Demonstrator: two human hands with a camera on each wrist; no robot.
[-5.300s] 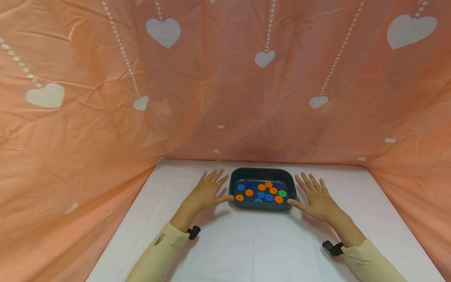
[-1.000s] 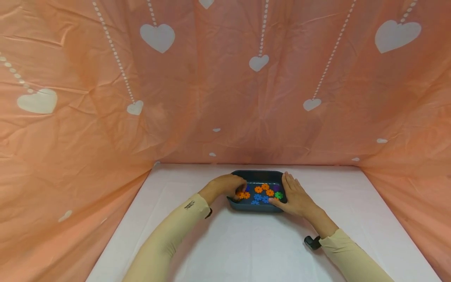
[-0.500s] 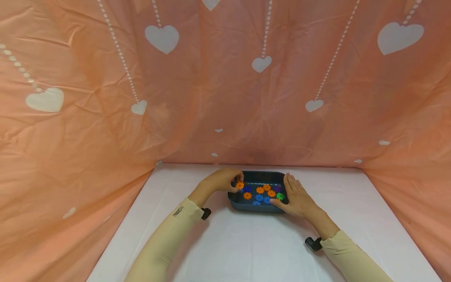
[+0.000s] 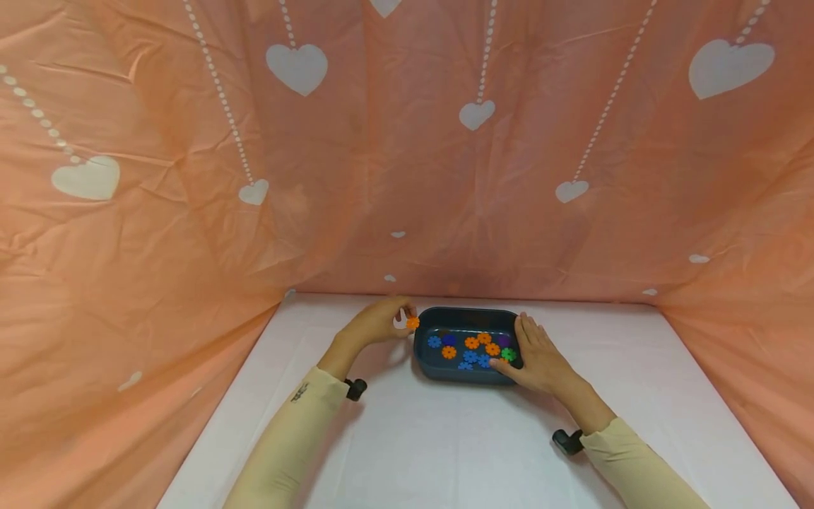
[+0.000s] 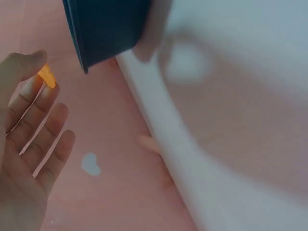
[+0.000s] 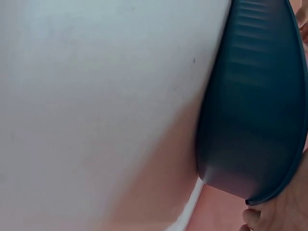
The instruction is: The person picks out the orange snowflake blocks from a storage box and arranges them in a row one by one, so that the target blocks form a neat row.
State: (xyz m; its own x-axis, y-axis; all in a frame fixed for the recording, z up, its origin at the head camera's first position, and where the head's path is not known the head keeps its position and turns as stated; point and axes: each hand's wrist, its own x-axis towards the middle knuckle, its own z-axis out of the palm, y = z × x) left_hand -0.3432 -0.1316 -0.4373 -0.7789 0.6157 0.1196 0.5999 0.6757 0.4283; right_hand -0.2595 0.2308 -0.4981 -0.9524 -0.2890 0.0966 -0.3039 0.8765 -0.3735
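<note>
My left hand [image 4: 377,323] is just off the left end of a dark blue tray [image 4: 467,376]. Between thumb and fingertips it pinches an orange flower-shaped plastic piece [image 4: 413,322]. In the left wrist view that orange piece [image 5: 47,76] is seen edge-on, the other fingers spread apart. My right hand [image 4: 540,362] lies against the tray's right end, fingers straight and thumb reaching over the near right corner. Inside the tray lie several flower pieces: orange [image 4: 449,352], blue [image 4: 434,341], green [image 4: 508,354] and purple [image 4: 504,341]. The thumb partly hides some of them.
A white cloth [image 4: 407,438] covers the table under the tray. Behind it hangs a peach curtain [image 4: 381,177] with white hearts, which also runs down both sides. A small black device [image 4: 567,442] is worn at each wrist.
My left hand went into the tray's left end, picked up an orange flower piece, and carried it out leftward over the rim. The right hand came against the tray's right end and stays there.
</note>
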